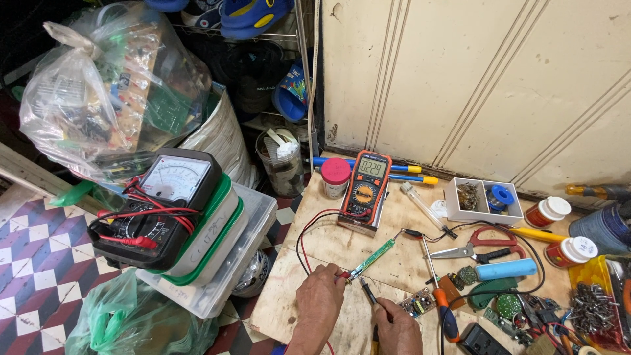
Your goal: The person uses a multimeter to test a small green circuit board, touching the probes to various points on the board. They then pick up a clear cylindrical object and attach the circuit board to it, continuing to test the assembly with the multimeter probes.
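Two hands work at the wooden bench: the left hand (320,294) and the right hand (397,327). There are two meters: one orange digital multimeter (365,185) and one black analogue meter (158,206). Three small jars stand about, one with a pink lid (336,177) and two with white lids (547,212) (571,250). One narrow green circuit strip (373,258) lies near the hands. One white two-compartment box (482,200), one blue cylinder (506,269) and one red-handled pair of scissors (478,246) are also present.
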